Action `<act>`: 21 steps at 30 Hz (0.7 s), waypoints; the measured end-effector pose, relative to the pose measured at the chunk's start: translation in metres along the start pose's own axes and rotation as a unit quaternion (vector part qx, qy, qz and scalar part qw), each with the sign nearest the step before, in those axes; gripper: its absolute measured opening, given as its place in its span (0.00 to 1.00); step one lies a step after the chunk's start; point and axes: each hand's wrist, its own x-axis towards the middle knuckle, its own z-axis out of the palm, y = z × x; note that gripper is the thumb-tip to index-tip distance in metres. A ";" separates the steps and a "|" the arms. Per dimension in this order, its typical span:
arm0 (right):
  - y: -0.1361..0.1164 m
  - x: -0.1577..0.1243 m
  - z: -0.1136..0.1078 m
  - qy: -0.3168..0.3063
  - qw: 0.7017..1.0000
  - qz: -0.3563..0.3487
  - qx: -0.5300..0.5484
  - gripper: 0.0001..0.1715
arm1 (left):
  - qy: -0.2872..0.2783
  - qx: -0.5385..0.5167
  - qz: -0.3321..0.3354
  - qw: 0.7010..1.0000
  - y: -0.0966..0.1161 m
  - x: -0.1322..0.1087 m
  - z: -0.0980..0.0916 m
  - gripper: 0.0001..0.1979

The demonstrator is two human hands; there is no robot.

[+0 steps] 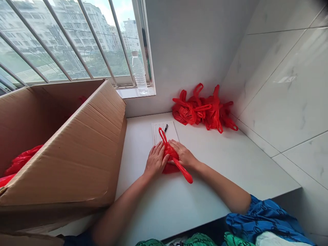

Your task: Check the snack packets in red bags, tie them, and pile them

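Observation:
A red plastic bag (pixel 170 153) with two loop handles lies on the white tabletop, bunched around something I cannot make out. One handle points up and away, the other toward me. My left hand (pixel 155 160) rests on the bag's left side with its fingers stretched out. Against the right side lies my right hand (pixel 183 153), fingers extended and laid flat along the bag. Just behind it is a sheet of paper (pixel 174 130) with faint print, partly covered by the bag and hands. A black pen (pixel 166 128) lies on the sheet.
A large open cardboard box (pixel 84 153) stands at the left, with red plastic bags (pixel 22 160) inside. Several knotted-looking red bags (pixel 202 107) are heaped against the back wall. A clear water bottle (pixel 139 73) stands on the sill of the barred window. Tiled wall borders the right.

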 end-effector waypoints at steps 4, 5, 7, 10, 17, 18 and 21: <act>0.002 -0.001 0.003 -0.005 1.000 0.002 -0.004 0.48 | -0.001 -0.007 -0.003 1.000 0.000 0.000 0.004 0.26; 0.002 -0.001 0.003 -0.006 1.000 0.002 -0.004 0.48 | -0.002 -0.009 -0.004 1.000 0.001 -0.001 0.004 0.26; 0.002 -0.002 0.004 -0.009 1.000 0.002 -0.006 0.48 | -0.002 -0.014 -0.005 1.000 0.000 -0.002 0.006 0.26; 0.003 -0.004 0.006 -0.017 1.000 -0.002 -0.010 0.47 | -0.006 -0.021 -0.003 1.000 0.000 -0.004 0.008 0.27; 0.005 -0.005 0.009 -0.028 0.999 -0.008 -0.020 0.46 | -0.029 -0.031 -0.008 0.999 -0.001 -0.006 0.010 0.27; 0.005 -0.005 0.009 -0.029 0.999 -0.008 -0.021 0.45 | -0.034 -0.030 -0.010 0.999 0.000 -0.006 0.010 0.27; 0.004 -0.006 0.009 -0.031 0.999 -0.009 -0.024 0.45 | -0.047 -0.026 -0.015 0.998 0.000 -0.005 0.010 0.27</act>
